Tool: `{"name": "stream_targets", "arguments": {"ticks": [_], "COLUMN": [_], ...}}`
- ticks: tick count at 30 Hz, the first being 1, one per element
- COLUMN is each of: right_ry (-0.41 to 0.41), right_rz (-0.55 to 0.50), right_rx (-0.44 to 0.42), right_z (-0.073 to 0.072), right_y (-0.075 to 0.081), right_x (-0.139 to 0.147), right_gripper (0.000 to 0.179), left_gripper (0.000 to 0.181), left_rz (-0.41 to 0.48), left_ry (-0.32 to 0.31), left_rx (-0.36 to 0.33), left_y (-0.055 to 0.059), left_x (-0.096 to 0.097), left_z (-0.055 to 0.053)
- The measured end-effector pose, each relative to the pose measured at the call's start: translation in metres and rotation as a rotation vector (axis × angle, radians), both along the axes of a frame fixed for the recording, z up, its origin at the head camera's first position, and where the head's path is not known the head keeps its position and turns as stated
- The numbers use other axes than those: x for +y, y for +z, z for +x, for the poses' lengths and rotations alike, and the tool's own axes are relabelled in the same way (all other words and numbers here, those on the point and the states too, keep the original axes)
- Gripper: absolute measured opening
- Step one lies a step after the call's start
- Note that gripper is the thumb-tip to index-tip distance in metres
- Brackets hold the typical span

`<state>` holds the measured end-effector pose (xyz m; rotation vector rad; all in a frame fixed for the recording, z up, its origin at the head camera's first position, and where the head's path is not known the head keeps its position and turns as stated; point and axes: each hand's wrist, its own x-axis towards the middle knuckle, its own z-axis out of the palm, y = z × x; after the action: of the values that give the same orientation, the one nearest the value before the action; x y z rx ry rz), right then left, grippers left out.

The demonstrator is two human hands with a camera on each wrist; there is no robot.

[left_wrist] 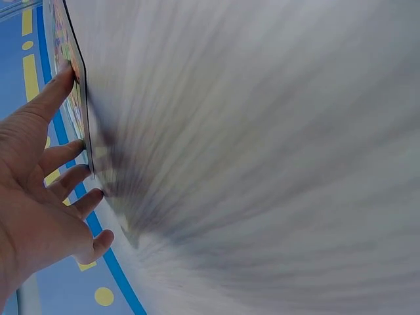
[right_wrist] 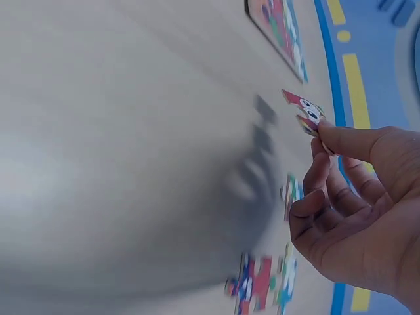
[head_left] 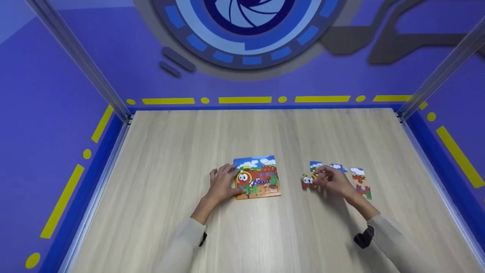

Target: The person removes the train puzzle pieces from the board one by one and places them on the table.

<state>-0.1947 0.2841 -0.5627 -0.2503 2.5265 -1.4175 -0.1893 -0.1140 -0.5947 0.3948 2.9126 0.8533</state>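
Observation:
A square puzzle board (head_left: 261, 178) with a picture of a red, big-eyed character under a blue sky lies mid-table. My left hand (head_left: 222, 184) rests at its left side, thumb on the near left corner and fingertips along the edge; in the left wrist view the hand (left_wrist: 46, 177) has its fingers spread. To the right, my right hand (head_left: 335, 182) pinches a puzzle piece (right_wrist: 307, 111) with two printed eyes between thumb and fingers. That piece is held just above the table, its shadow falling beside it.
Several loose puzzle pieces lie around and beyond the right hand, among them a cloud piece (head_left: 357, 171) and a red-and-green piece (head_left: 364, 191). The wooden table (head_left: 182, 144) is bounded by blue panels (head_left: 113, 68) at the back and both sides.

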Motion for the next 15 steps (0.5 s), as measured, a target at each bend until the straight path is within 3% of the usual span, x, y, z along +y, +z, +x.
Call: {"name": "stream_targets", "arguments": {"ticks": [8, 12, 15], "right_ry": [-0.055, -0.037, -0.044], "right_rz": [0.07, 0.05, 0.109], "right_rx": [-0.052, -0.052, -0.014], "right_z": [0.007, 0.01, 0.01], "right_y": [-0.003, -0.007, -0.009], "right_x": [0.022, 0.025, 0.025], "right_gripper": [0.031, 0.03, 0.027], "left_gripper": [0.078, 0.079, 0.079], "left_rz": [0.01, 0.017, 0.023], "left_ry": [-0.003, -0.004, -0.005], "left_rx": [0.011, 0.004, -0.001], "left_y": [0.003, 0.002, 0.002], "left_x": [0.0, -0.001, 0.0], "left_z": [0.001, 0.002, 0.001]}}
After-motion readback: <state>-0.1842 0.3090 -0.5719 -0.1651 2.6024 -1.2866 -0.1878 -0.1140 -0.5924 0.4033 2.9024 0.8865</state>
